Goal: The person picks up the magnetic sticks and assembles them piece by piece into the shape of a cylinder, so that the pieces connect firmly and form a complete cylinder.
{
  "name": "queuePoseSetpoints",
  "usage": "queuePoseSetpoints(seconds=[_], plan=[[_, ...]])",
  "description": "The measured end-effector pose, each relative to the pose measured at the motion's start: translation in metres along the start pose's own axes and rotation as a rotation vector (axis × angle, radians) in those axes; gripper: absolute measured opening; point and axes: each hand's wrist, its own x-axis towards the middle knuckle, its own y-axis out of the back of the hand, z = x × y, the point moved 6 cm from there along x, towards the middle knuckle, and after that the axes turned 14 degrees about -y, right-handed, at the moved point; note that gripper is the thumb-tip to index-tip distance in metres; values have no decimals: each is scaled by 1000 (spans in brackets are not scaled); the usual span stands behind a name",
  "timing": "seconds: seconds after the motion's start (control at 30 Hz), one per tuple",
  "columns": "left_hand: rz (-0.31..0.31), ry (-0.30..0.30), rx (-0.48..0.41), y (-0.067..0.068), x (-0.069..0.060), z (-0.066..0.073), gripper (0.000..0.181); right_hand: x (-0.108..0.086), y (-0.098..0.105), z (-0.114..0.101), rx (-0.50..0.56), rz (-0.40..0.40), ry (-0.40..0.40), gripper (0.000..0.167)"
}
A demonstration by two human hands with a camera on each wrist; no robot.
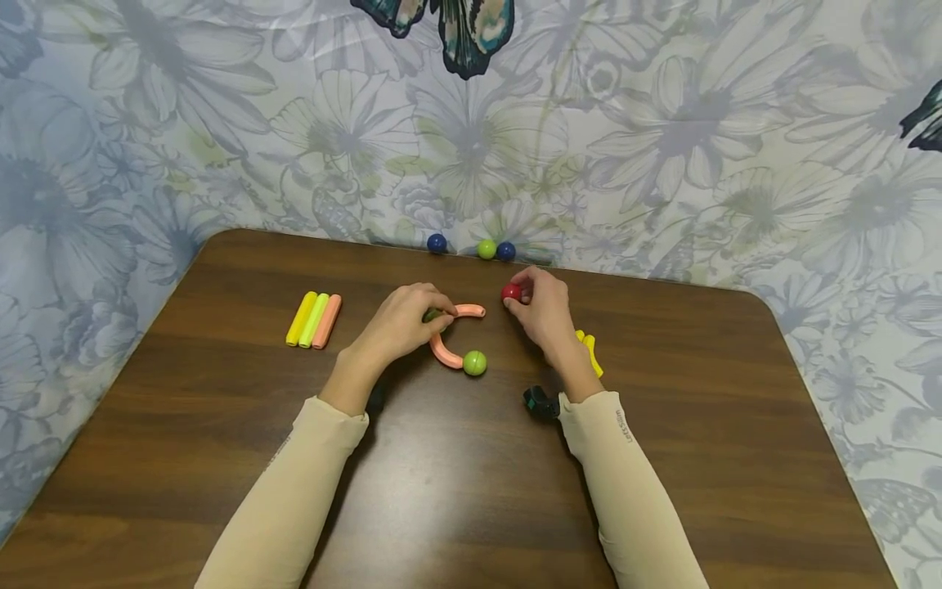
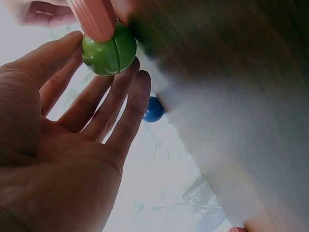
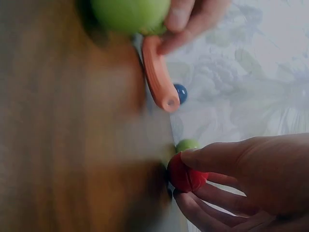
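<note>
**Both hands full: green ball on the left, red ball on the right**

Your left hand [image 1: 401, 321] has its grip closed to a green ball's width, thumb and fingertips pinching the joint ball [image 2: 111, 59]. Your right hand [image 1: 546, 304] pinches the red ball [image 1: 511, 291], thumb against fingers, the grip spread just as wide as that ball.

Take the joint ball as the clock's centre, twelve towards the bench's [image 1: 434, 491] far edge. The upper pink tube [image 1: 469, 311] meets it and points to three o'clock, its outer end free. The lower pink tube [image 1: 445, 353] curves round to the end ball [image 1: 474, 363], also green, at half past four; your left hand hides that tube's upper end. The red ball sits between two and three, apart from the upper tube.

Three straight sticks [image 1: 314, 321], yellow, lime and pink, lie side by side at nine. Yellow pieces [image 1: 591, 353] show past your right forearm, between three and four. Along the far edge, one blue ball [image 1: 437, 243] stands at twelve; a lime ball [image 1: 486, 249] and another blue one [image 1: 505, 251] stand side by side between one and two.
</note>
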Motion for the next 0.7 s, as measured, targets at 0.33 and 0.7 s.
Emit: queuePoseSetpoints(seconds=[0.33, 0.7], plan=[[10, 13, -5, 0, -1, -2, 16, -30, -8, -7, -18, 16, 90, 29], [11, -35, 32, 0, 2, 1, 14, -36, -14, -9, 12, -25, 150, 32]])
